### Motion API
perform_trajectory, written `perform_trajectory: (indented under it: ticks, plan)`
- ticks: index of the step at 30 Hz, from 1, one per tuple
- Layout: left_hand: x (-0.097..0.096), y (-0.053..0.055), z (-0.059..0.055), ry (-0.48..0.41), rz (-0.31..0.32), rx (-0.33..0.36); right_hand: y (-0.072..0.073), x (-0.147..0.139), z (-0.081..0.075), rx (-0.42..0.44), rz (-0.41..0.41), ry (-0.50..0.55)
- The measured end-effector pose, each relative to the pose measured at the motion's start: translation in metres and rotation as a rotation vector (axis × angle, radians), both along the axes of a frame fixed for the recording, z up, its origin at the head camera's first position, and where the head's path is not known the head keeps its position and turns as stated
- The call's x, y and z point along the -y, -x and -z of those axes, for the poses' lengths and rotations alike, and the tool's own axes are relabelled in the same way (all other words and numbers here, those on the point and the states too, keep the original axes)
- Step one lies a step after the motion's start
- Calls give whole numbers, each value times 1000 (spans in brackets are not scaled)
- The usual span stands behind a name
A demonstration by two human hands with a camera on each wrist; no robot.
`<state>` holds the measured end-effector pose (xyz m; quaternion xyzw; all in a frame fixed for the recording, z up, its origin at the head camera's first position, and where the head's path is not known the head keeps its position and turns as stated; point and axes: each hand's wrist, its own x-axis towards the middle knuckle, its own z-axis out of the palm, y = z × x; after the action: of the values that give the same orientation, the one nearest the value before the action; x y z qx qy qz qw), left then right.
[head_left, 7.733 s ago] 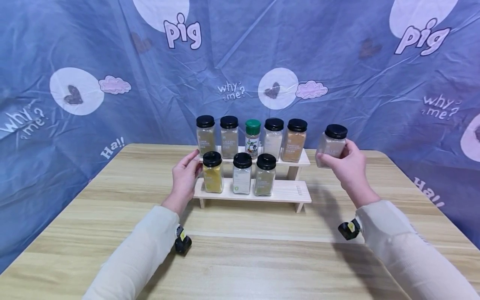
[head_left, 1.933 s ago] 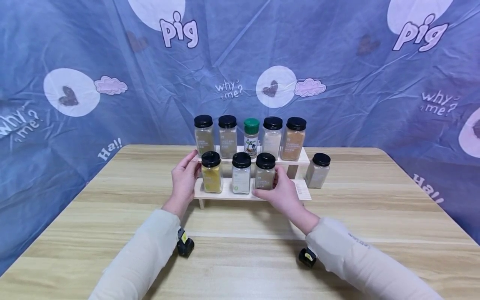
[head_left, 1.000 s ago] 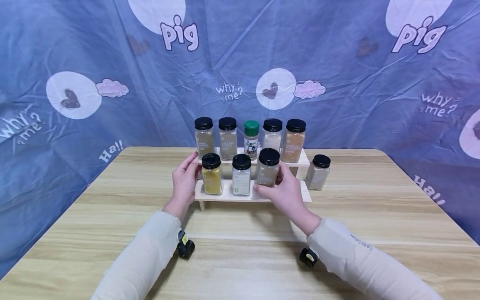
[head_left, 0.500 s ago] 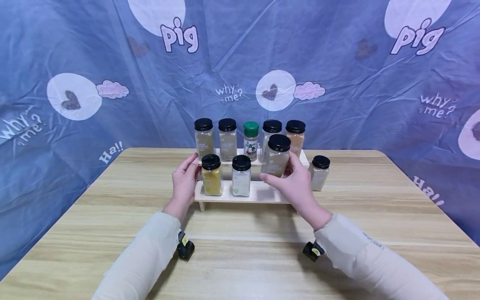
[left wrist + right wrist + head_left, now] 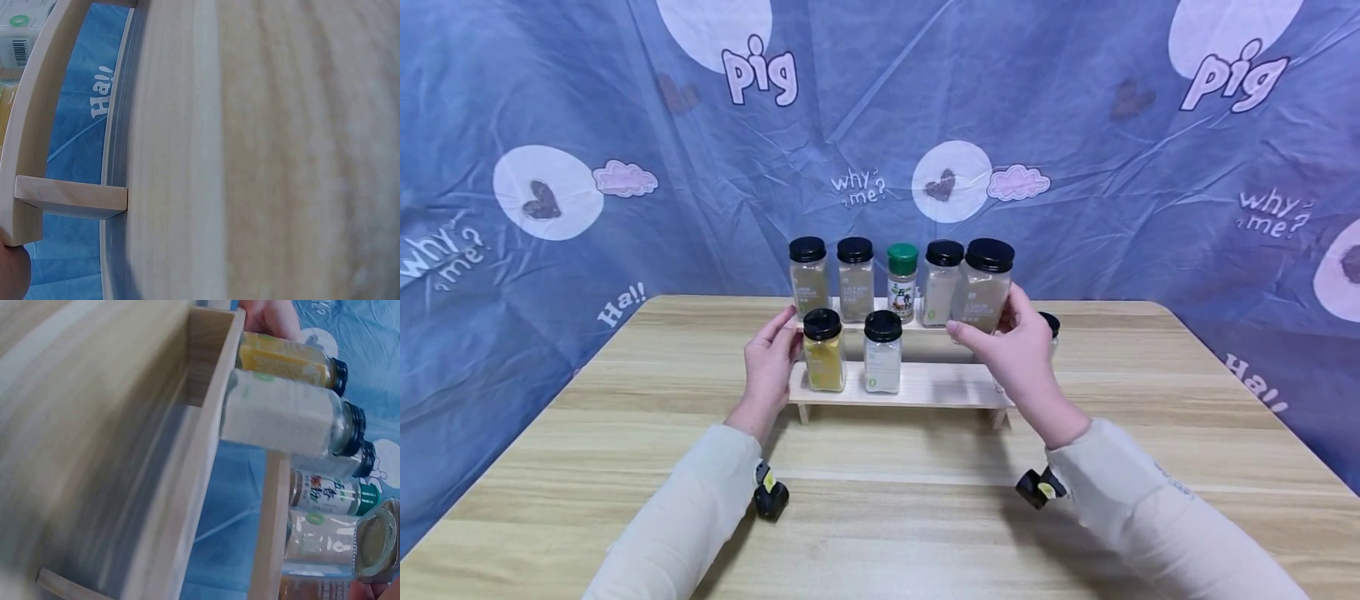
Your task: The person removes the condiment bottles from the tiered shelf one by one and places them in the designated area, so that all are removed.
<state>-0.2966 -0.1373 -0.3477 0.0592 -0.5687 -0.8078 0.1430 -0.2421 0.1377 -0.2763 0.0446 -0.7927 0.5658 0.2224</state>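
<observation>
Now, at the left, the left hand stays against the end of a two-tier wooden rack; whether its partly hidden fingers close on the wood, I cannot tell. Along the near shelf stand a yellow-powder jar and a white-powder jar, then a gap where a third jar stood a moment ago. That brown-powder jar is now up in the right hand, clamped between thumb and fingers; it has risen rightward, in front of the far shelf's right end, and hides the orange-powder jar from the head view. The work seems mid-carry, leaving two jars on the near shelf. On the far shelf, left to right, come an olive-powder jar, a grey-powder jar, a round bottle with a green cap and a printed label, and a pale-powder jar. The jars look like clear, square-sided glass under black screw lids. The rack is pale, smooth planking. Farther right, another black-lidded jar, mostly hidden by the right hand, stands on the streaked wood-grain table. Behind hangs creased blue cloth.
</observation>
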Motion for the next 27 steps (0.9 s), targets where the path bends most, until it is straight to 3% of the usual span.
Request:
perform_trajectory:
  ticks: [10,27]
  plan:
    - [0,0,1,3,-6,3,0,-13,-6,-95,0,53]
    - [0,1,0,-15,1,-6,7,-32,-6,-220,30,241]
